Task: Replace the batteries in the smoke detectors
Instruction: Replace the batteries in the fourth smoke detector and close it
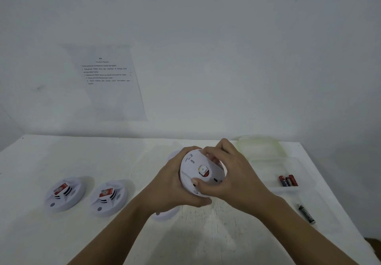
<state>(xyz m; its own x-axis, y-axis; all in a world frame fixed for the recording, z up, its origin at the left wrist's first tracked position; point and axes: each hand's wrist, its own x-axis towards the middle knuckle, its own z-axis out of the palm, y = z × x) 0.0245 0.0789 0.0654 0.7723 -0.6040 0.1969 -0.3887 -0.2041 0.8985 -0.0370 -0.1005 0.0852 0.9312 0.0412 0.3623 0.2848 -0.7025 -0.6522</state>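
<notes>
**Back plate under both hands, ready to twist open**

The left hand (175, 184) cups the smoke detector (191, 170) from its outer side, fingers curled round the rim, holding it above the counter (226, 233) with the back turned up toward the person. The right hand (228, 174) grips across that back, fingertips at the far edge and thumb pressed at the near edge.

This looks like the opening of the cover. It should go best if the left hand holds the body firmly while the right turns the plate flat, without prying at one edge, since the thin plastic tabs could snap.

Just beyond the right hand's outer side, a clear tray (268, 172) holds red and dark batteries (288, 180). A loose black battery (307, 213) lies nearer the person on that side. Well out past the left hand, two more detectors (65, 194) (108, 197) carry red labels.

Nothing can be read: the battery print, the red labels and the printed sheet (111, 83) on the wall are all too blurred or small.
</notes>
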